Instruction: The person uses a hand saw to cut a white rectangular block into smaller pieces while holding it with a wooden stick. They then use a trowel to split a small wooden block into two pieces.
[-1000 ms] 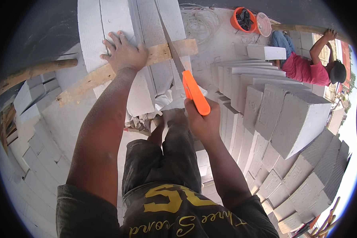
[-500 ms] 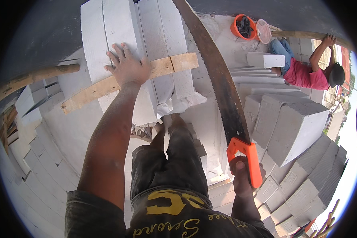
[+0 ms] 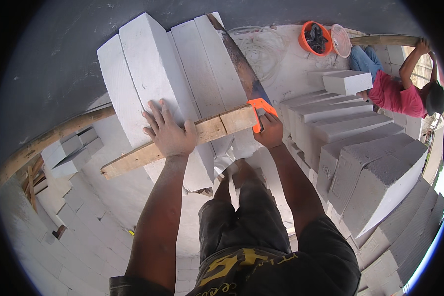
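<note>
My left hand [image 3: 171,132] lies spread across a white block [image 3: 148,59] and the wooden strip [image 3: 133,159] resting over it, with nothing gripped. In my right hand [image 3: 270,130] is the orange handle of a handsaw [image 3: 241,66]. Its long brown blade points away from me, lying along the right side of the standing blocks [image 3: 214,74]. The handle is beside the right end of the wooden strip. Whether the teeth touch a block or the wood I cannot tell.
At the far right a person in a pink shirt [image 3: 397,93] holds a wooden pole [image 3: 385,40]. An orange bucket [image 3: 314,38] with dark contents stands behind. Stacked white blocks [image 3: 375,172] fill my right side. Another pole [image 3: 54,140] lies at left, above a block wall [image 3: 91,232].
My right hand has carried the saw forward and left, from low beside my body up to the end of the wooden strip. My left hand stays on the block and strip.
</note>
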The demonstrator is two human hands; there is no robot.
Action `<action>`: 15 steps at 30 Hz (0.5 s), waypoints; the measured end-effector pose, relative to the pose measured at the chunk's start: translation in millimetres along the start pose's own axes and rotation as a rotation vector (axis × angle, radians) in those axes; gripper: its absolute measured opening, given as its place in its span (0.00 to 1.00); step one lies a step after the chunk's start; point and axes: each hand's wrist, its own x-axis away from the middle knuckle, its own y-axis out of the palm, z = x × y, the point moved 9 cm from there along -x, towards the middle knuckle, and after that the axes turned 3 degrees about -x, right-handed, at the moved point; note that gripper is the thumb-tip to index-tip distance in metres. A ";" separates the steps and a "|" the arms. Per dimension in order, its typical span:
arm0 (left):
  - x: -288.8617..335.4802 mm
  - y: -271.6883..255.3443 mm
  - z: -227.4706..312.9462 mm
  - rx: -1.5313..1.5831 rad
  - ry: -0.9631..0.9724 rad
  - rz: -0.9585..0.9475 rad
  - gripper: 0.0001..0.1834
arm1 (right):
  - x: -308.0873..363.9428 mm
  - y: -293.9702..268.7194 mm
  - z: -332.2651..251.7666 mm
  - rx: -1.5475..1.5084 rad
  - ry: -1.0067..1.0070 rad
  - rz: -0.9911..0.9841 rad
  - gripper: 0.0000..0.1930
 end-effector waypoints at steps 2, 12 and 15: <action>1.1 -5.3 -2.1 -0.003 0.009 0.054 0.47 | 1.5 35.2 -12.6 -0.020 -0.017 -0.098 0.15; -0.7 -4.8 2.3 0.056 0.038 0.057 0.49 | 28.3 86.1 -17.8 -0.229 0.167 -0.206 0.23; -0.9 -8.7 -3.0 0.036 0.027 0.061 0.50 | -12.5 8.4 2.0 -0.707 0.776 0.069 0.17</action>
